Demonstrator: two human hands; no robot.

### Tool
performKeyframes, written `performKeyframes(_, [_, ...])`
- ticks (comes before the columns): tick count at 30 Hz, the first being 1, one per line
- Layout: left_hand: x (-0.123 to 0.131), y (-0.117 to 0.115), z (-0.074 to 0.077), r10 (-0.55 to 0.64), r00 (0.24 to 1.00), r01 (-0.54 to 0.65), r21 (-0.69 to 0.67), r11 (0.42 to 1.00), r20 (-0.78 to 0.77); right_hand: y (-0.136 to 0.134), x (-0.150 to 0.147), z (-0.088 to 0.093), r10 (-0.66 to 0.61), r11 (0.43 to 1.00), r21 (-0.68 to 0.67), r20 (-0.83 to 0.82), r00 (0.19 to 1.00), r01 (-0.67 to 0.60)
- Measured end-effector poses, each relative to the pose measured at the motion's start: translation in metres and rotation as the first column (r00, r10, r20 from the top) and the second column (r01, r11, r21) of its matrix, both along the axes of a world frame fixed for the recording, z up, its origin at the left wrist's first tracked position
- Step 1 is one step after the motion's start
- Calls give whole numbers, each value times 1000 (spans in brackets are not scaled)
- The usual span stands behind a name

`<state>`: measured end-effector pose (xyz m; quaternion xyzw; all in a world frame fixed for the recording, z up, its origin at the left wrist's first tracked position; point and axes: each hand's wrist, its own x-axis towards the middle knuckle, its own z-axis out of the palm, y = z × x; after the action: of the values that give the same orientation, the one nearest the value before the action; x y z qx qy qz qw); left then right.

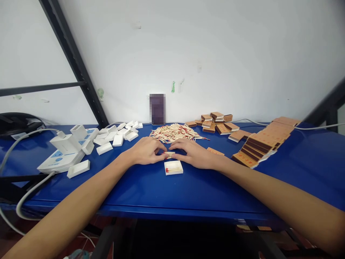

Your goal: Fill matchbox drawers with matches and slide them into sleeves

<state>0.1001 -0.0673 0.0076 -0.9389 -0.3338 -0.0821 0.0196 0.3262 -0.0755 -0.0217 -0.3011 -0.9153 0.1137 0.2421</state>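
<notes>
I see the left hand [148, 150] and right hand [194, 154] pinching matches [169, 155] lengthwise between their fingers [177, 145], parallel to the tray [174, 172] just nearside.

Both forearms [88, 190] are showing bare, tapering toward narrow wrists [131, 156]. The left hand [147, 150] and right hand [192, 154] are likewise showing bare, with slender fingers [178, 144].

the matches [170, 155] are partly covered by fingers of the left hand [147, 149] and the right hand [194, 154], so their number cannot be told. the dark panel [158, 109] at the far wall [229, 64] is blurred into squares. the right forearm [264, 189] hides part of a flat sleeve [216, 151]. a black object [20, 118] at the left is cut off.
</notes>
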Motion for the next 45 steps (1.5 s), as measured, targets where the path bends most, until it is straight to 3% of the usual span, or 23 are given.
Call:
performKeyframes(4, [0, -1, 1, -22, 1000, 23, 34, 999, -21, 3, 1, -2, -21, 1000, 6, 3, 1000, 21])
performKeyframes(7, [2, -3, 2, -23, 999, 24, 47, 999, -25, -3, 0, 5, -136, 990, 34, 9, 991, 136])
performKeyframes(10, [3, -4, 2, -12, 999, 14, 63, 998, -31, -12, -4, 14, -201, 979, -20, 1, 980, 201])
performKeyframes(14, [5, -6, 3, -5, 999, 7, 72, 997, -33, -16, -5, 16, -153, 988, 8, 81, 985, 153])
performKeyframes(20, [3, -3, 2, -13, 999, 14, 16, 1000, -34, -4, 1, 3, -111, 993, 54, 196, 974, 102])
performKeyframes(31, [8, -5, 1, 67, 998, -66, -116, 991, 9, -5, -9, -3, -190, 981, 57, 108, 976, 185])
performKeyframes(36, [8, -4, 1, 67, 998, -60, -222, 973, 23, -4, -9, -1, -192, 981, 14, 140, 971, 192])
performKeyframes(45, [7, -4, -4, 33, 999, -27, -150, 988, 38, -5, -9, 3, -183, 981, -33, 184, 966, 192])
